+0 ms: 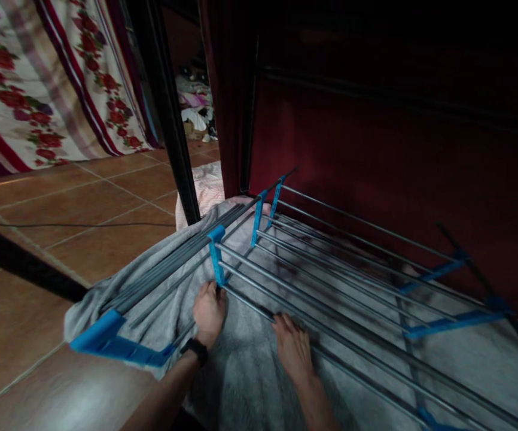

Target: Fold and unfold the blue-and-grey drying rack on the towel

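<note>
A rack of grey metal rods (286,280) with blue plastic brackets lies on a grey blanket. My left hand (209,314), a black band on its wrist, has its fingers curled at the lower end of a blue bracket (216,254), where the lowest rod joins. Farther right along that same lowest rod, my right hand (292,347) closes over it with the fingers on top. Its thumb is hidden from view. A larger blue end piece (119,342) lies left of my left forearm, beside several thin rods bunched together (164,266).
The grey blanket (241,383) spreads under the rack. A dark red panel (353,155) stands behind it. Black posts (169,114) rise at the left, over a tiled floor (106,197) with a thin cable. A floral curtain (61,78) hangs behind.
</note>
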Demonstrator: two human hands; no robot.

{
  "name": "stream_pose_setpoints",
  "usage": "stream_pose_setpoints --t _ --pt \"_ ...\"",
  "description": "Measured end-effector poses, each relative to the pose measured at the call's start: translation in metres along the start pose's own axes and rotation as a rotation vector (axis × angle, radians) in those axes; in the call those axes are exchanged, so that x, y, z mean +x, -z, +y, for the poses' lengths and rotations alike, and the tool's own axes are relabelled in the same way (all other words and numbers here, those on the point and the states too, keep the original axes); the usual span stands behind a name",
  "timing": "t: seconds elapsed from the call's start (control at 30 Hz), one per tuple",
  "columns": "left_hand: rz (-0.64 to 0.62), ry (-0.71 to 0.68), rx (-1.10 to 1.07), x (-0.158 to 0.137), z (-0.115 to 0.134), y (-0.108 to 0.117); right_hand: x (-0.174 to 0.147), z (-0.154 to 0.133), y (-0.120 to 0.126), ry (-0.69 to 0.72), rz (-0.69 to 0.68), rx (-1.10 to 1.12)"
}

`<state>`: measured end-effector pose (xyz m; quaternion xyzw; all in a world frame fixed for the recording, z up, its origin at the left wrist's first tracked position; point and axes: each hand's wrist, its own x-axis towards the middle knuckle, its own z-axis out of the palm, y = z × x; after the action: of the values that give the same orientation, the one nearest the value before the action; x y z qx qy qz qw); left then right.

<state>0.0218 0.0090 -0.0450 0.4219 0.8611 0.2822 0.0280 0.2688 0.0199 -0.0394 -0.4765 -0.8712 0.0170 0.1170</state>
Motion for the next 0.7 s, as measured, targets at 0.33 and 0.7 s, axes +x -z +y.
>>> stream_pose_setpoints --t 0.33,0.7 --pt "-0.043 -0.024 0.017 0.004 -0.001 0.004 0.000 -0.004 -0.018 -0.083 0.041 0.041" --pt "-0.027 -0.123 0.039 0.022 -0.015 0.006 0.004 -0.014 -0.021 -0.260 0.167 0.153"
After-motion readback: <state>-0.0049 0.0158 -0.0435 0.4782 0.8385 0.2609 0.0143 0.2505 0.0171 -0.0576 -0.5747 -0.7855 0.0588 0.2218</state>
